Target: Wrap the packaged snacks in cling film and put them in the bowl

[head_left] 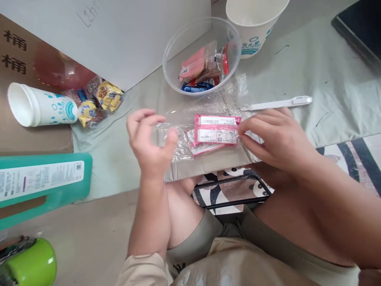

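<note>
The pink snack packets (216, 134) lay stacked in a clear plastic bag (178, 139) on the tabletop (297, 71), just in front of the person's knees. The right hand (274, 137) pinched the right end of the top packet between fingertips, while the left hand (149, 139) hovered half-open at the bag's left end, gripping nothing. By my judgement the bagging was partly done: more wrapped snacks remained in the clear bowl (172, 59) behind, and others lay by the tipped white cup (38, 105).
</note>
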The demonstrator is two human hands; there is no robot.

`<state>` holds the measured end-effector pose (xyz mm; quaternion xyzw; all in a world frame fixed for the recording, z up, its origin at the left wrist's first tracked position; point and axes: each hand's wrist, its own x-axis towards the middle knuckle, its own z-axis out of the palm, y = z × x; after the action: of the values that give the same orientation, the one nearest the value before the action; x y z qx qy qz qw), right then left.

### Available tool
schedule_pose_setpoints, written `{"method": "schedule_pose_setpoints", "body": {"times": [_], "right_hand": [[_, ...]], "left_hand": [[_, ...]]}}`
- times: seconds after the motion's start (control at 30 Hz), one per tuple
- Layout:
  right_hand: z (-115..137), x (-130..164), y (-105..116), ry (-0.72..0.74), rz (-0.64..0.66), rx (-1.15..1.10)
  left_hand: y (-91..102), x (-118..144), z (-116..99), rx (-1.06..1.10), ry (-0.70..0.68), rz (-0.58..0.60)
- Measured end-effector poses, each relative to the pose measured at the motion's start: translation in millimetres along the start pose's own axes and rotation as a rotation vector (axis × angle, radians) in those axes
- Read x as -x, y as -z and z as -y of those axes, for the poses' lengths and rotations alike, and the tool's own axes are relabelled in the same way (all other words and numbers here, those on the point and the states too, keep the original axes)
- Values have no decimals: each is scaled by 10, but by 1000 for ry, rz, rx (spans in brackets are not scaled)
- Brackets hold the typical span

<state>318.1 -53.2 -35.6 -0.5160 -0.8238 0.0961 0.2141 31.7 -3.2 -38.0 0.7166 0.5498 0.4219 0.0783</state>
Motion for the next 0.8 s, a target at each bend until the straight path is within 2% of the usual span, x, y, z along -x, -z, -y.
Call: {"method": "schedule_pose_setpoints", "body": {"times": [0.07,0.13,0.2,0.3,0.37,0.47,0.57,0.6,0.67,0.73,0.8], "right_hand": [[48,16,23,138,-2,-27],[93,48,38,275,34,-66],[122,89,51,330,93,-95],[127,128,68,268,89,-66],[125,103,66,190,35,-9],[156,-30,6,94,14,23],[218,-215,-123,117,113,11],[236,-268,-169,123,142,17],[259,-342,-245,100,167,46],[264,-367,-290,64,171,77],[257,-357,-307,55,190,92]], "left_hand": [[3,92,-169,-12,-126,180],[-2,135,-249,-23,-130,348],[28,144,-250,-41,-115,429],[172,161,-227,-10,-189,456],[299,203,-256,99,-214,541],[445,280,-353,220,-138,813],[492,291,-445,176,57,1050],[489,272,-468,166,138,1068],[468,210,-499,164,265,995],[443,136,-496,136,311,906],[429,77,-441,44,327,910]]}}
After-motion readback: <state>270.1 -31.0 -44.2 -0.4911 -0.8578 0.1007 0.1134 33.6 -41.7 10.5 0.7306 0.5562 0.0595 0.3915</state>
